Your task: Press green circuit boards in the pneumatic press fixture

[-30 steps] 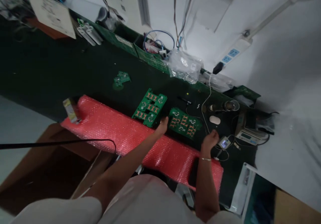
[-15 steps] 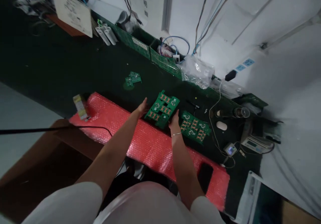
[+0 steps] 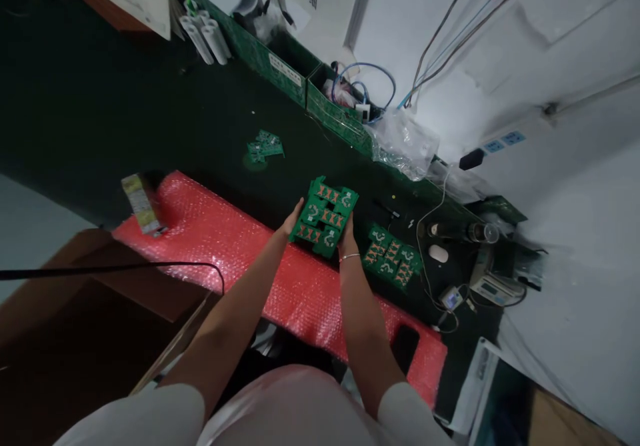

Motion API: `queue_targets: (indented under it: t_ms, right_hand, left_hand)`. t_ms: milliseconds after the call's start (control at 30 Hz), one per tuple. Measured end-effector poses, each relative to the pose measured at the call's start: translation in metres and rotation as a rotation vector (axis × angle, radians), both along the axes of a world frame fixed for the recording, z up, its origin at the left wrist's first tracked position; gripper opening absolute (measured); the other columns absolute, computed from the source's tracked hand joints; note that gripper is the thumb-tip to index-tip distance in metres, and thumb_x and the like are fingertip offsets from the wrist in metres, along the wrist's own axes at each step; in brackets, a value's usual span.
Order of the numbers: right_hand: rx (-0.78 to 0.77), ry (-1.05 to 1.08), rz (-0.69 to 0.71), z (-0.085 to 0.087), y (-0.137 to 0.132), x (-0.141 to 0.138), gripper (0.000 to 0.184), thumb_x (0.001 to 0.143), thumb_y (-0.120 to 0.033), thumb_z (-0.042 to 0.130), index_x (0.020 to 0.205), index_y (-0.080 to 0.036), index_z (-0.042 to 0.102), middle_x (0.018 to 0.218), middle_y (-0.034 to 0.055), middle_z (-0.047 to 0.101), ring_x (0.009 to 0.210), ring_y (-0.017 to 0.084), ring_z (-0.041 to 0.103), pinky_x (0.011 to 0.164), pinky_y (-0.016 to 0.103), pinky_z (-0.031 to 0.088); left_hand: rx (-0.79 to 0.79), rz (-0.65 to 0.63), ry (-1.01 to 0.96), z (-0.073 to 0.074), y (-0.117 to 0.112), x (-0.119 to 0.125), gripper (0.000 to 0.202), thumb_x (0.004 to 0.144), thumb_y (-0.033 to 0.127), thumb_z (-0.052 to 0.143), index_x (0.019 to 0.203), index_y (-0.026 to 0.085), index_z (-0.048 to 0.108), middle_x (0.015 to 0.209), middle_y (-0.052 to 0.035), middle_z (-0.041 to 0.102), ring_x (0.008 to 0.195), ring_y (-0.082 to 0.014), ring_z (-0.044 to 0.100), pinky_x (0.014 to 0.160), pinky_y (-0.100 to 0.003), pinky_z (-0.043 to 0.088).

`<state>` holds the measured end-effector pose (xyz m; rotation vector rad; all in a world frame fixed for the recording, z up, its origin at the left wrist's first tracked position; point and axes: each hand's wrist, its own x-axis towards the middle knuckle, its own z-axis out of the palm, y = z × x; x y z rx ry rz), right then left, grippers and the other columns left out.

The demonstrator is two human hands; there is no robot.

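Observation:
Between my two hands is a stack of green circuit boards (image 3: 324, 217) with orange patches, raised over the edge of a red bubble-wrap sheet (image 3: 295, 299). My left hand (image 3: 294, 219) grips its left side, and its fingertips are partly hidden by the boards. On the right edge, my right hand (image 3: 347, 236) is closed, its fingers mostly out of sight beneath. Another group of similar circuit boards (image 3: 391, 257) lies on the dark table just right of my right wrist. Farther back sit a few small green boards (image 3: 265, 146).
Green bins (image 3: 285, 76) line the wall, with a clear plastic bag (image 3: 405, 143) hanging over one. A white mouse (image 3: 439, 253), cables and a small instrument (image 3: 493, 286) stand at right. A phone (image 3: 405, 346) rests on the bubble wrap; a cardboard box (image 3: 100, 299) is at lower left.
My left hand has moved in from beside the boards and now holds their left edge. The right hand stays on the right side. The whole view has shifted slightly.

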<state>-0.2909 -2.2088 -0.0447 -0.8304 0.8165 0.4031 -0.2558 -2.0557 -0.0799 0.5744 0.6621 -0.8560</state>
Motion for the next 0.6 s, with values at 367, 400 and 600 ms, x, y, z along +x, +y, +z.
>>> queue_targets:
  t_ms: [367,400,600]
  right_hand:
    - [-0.006,0.093,0.694,0.009,0.019,0.103,0.064,0.101,-0.071,0.046,0.113,-0.015,0.074,0.104,0.0115,0.079,0.106,0.029,0.073,0.104,0.056,0.055]
    - [-0.04,0.099,0.738,0.007,0.02,0.113,0.06,0.1,-0.069,0.05,0.113,-0.015,0.074,0.106,0.012,0.079,0.107,0.03,0.073,0.105,0.058,0.054]
    - [-0.475,-0.015,0.421,0.025,-0.006,0.128,0.06,0.096,-0.068,0.053,0.111,-0.015,0.077,0.129,0.0164,0.074,0.133,0.029,0.062,0.12,0.05,0.041]
  left_hand:
    - [0.111,0.713,0.06,0.005,-0.026,-0.042,0.068,0.102,0.074,0.033,0.143,0.028,0.062,0.13,-0.0055,0.075,0.129,-0.0318,0.066,0.109,-0.049,0.054]
    - [0.133,0.73,0.079,0.004,-0.032,-0.043,0.069,0.101,0.076,0.033,0.142,0.029,0.063,0.13,-0.0053,0.075,0.128,-0.0316,0.066,0.107,-0.048,0.055]
    - [0.447,0.579,0.13,0.009,0.007,-0.064,0.065,0.101,0.074,0.031,0.119,0.026,0.071,0.121,-0.0078,0.076,0.13,-0.0308,0.064,0.108,-0.045,0.055]
